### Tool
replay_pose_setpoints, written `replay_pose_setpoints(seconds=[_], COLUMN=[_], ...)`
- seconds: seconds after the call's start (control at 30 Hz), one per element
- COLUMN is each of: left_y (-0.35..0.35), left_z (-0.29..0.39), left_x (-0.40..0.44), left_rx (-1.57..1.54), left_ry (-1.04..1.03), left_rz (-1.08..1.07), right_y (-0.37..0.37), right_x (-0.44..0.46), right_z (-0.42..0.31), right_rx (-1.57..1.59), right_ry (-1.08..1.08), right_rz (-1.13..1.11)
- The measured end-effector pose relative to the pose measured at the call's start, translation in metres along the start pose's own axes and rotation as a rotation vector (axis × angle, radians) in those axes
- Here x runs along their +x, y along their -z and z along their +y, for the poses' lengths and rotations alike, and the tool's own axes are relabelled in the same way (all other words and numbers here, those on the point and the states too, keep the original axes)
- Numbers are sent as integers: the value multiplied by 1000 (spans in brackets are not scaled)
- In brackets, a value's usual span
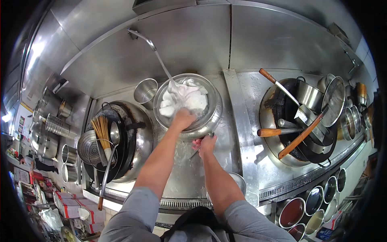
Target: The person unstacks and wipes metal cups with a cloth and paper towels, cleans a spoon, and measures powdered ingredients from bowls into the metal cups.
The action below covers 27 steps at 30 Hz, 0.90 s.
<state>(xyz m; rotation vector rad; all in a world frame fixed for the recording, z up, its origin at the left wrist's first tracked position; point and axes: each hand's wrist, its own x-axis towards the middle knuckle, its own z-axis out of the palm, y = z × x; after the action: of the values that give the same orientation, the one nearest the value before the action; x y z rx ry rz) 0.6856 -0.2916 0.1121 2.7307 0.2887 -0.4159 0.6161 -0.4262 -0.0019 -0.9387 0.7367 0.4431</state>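
Observation:
A round metal basin stands on the steel counter below a bent tap. White cloth-like material lies in water inside it, under the tap's mouth. My left hand reaches over the near rim against the white material, its fingers hidden by water and blur. Just outside the near rim, my right hand has its fingers curled round a small dark-ended thing too hidden to name. A metal pot stands left of the basin.
On the left, a wok holds a bamboo brush, a strainer and a ladle. Another wok on the right holds wooden-handled tools. Sauce containers line the lower right. A person is far left.

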Motion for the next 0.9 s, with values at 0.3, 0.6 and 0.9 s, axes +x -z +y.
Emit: replay_pose_setpoints(seconds=[0.3,0.6,0.9], left_y=[-23,-8,-51], left_z=[-17,21,-22], left_x=[34,-13,48], left_rx=[-405,-807,167], left_ry=[-243,-19,-115], left_rz=[-125,-119,-71], right_y=[19,15,14], right_x=[55,1,7], right_z=[54,0,-5], right_rx=[18,-6,41], right_ry=[112,-29,-156], right_rz=[-77,-108,-90])
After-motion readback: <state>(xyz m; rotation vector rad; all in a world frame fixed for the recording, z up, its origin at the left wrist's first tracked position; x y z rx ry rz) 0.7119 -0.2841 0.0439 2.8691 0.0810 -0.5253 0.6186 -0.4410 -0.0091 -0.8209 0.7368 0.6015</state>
